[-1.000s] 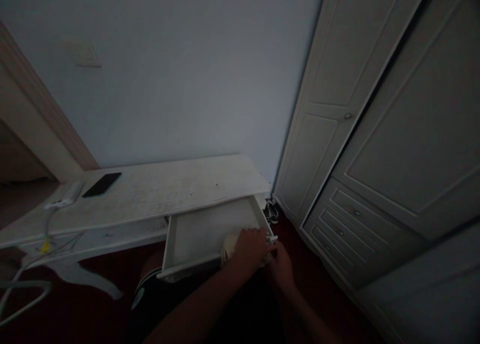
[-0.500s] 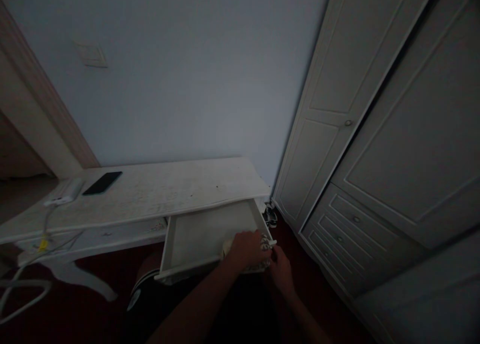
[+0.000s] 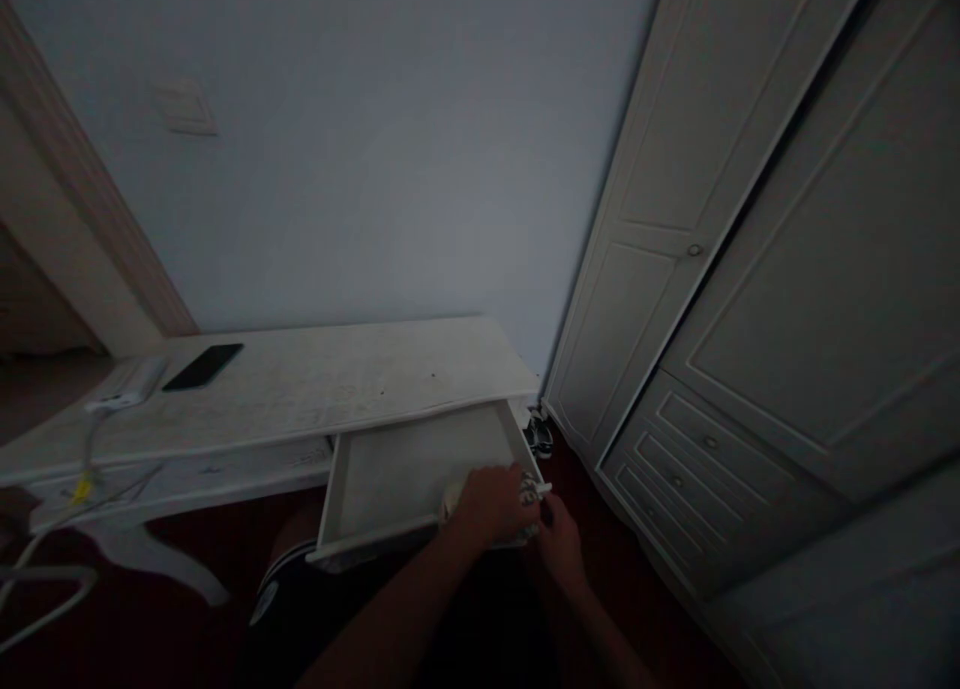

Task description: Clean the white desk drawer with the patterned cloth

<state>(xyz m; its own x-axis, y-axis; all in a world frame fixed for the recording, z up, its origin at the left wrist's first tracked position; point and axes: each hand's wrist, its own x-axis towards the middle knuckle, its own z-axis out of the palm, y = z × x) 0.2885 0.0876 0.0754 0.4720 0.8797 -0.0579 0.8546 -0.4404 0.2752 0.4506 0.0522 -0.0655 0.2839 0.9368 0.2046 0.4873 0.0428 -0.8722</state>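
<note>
A white drawer (image 3: 397,464) stands pulled out from under the white desk (image 3: 300,384). My left hand (image 3: 491,504) rests at the drawer's front right corner, fingers curled over a pale patterned cloth bundle (image 3: 526,491). My right hand (image 3: 561,544) is just right of it, at the drawer's corner, fingers closed on the same bundle; what exactly they grip is dim. Most of the bundle is hidden under my left hand.
A black phone (image 3: 202,366) and a white power strip (image 3: 127,387) with cables lie on the desk's left end. A tall white wardrobe (image 3: 750,299) with drawers fills the right. Small shoes (image 3: 538,434) sit on the dark red floor between desk and wardrobe.
Both hands have stayed at the drawer's front right corner, shifting slightly. The view has tilted a little.
</note>
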